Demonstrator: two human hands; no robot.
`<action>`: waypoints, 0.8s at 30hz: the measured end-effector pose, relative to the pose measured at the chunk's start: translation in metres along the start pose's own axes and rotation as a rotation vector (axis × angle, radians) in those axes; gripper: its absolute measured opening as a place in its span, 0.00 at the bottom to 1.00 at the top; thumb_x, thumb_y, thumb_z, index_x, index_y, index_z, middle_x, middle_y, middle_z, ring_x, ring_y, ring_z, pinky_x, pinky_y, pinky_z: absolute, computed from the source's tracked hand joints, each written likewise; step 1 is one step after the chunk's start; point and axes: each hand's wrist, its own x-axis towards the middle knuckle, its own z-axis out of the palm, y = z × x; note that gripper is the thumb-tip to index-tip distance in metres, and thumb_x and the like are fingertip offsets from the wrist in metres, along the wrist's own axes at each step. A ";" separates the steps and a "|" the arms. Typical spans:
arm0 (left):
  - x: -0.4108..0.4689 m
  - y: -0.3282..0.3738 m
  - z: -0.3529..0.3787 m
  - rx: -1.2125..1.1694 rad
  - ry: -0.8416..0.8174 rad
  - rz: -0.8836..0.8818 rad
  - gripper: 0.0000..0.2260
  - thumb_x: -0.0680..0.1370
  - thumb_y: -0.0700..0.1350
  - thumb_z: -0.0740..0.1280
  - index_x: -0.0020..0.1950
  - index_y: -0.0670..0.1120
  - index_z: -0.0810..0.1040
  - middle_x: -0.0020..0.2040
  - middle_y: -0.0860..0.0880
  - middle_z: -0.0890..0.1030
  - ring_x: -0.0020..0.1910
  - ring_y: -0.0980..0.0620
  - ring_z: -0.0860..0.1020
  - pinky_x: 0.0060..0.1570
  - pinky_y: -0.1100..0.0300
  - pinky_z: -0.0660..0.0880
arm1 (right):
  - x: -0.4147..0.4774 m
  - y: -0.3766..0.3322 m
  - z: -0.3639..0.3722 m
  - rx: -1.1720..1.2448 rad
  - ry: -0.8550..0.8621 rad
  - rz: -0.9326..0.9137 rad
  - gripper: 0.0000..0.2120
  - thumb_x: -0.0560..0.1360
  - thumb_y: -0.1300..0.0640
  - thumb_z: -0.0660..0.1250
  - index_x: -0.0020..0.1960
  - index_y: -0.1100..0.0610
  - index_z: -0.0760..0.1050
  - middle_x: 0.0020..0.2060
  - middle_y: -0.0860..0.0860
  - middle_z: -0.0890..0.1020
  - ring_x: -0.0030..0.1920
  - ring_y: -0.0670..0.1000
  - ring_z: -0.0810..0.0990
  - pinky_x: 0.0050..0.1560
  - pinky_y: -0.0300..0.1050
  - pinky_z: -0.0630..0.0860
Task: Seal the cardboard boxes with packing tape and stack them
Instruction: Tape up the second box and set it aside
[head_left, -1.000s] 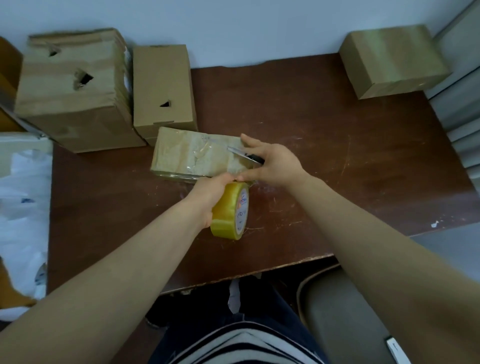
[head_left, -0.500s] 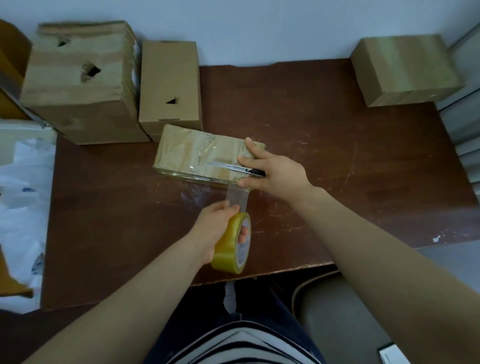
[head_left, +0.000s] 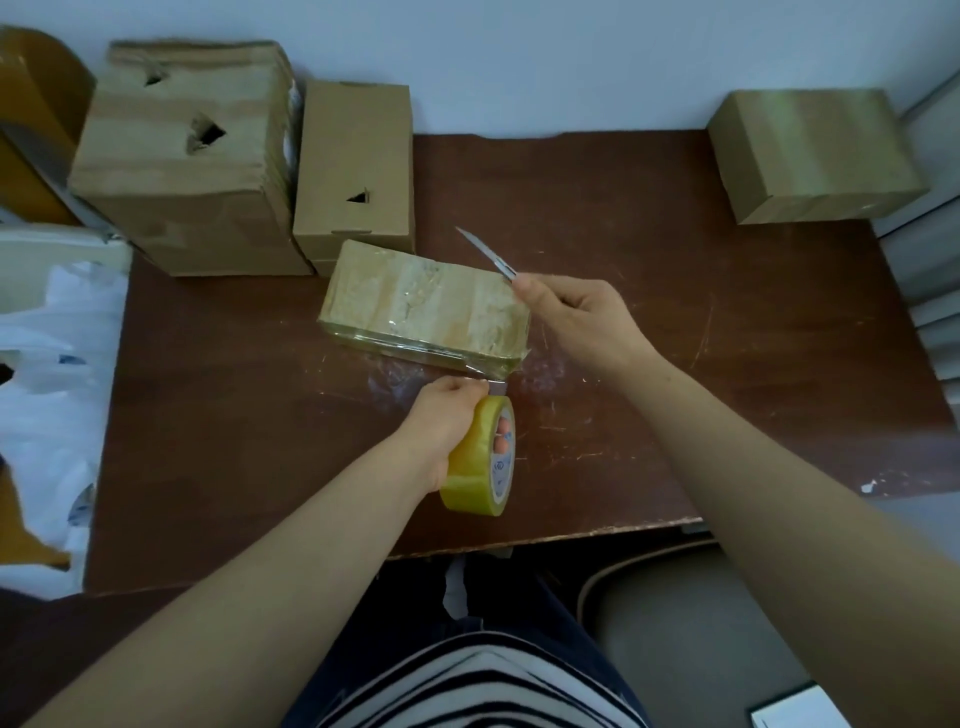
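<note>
Head view: the brown table has its near edge running across at 6 o'clock, just past the person's lap. Its widest bare stretch lies at 3 o'clock from the taped box, out to the right edge. The far edge meets the wall. The taped box lies flat near the table's middle, its far-left corner touching or just beside the narrow box at 11 o'clock. A large box with torn holes stands at 10 o'clock, hard against the narrow one. A fourth box sits well apart at 2 o'clock, at the far-right corner. A white plastic bag hangs off the table's left edge at 9 o'clock.

The left hand, at 6 o'clock from the taped box, grips the tape roll on edge with fingers through its core. A short clear strip runs to the box's near-right corner. The right hand is raised over the box's right end. It pinches a utility knife whose blade points toward 11 o'clock, clear of the cardboard.

The roll's inner core carries blue print, too small to read.
</note>
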 end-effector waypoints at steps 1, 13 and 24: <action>0.001 0.000 0.001 -0.003 0.002 0.007 0.04 0.82 0.43 0.61 0.51 0.42 0.72 0.24 0.43 0.77 0.18 0.49 0.73 0.21 0.62 0.73 | -0.004 0.000 -0.003 -0.021 0.004 0.012 0.13 0.79 0.47 0.64 0.55 0.52 0.83 0.35 0.41 0.83 0.30 0.37 0.76 0.34 0.31 0.72; 0.000 -0.006 0.001 -0.010 0.044 0.019 0.05 0.81 0.43 0.62 0.50 0.41 0.71 0.23 0.42 0.76 0.17 0.49 0.72 0.19 0.62 0.72 | -0.026 -0.009 -0.021 -0.822 -0.253 0.048 0.09 0.81 0.51 0.57 0.52 0.47 0.76 0.37 0.44 0.79 0.41 0.47 0.78 0.41 0.44 0.72; 0.000 -0.009 -0.001 0.014 0.067 0.036 0.05 0.81 0.41 0.62 0.49 0.39 0.72 0.25 0.40 0.76 0.17 0.48 0.71 0.19 0.62 0.71 | -0.024 -0.015 0.015 -1.365 -0.244 -0.051 0.08 0.81 0.58 0.59 0.51 0.52 0.76 0.33 0.47 0.72 0.33 0.52 0.73 0.26 0.41 0.58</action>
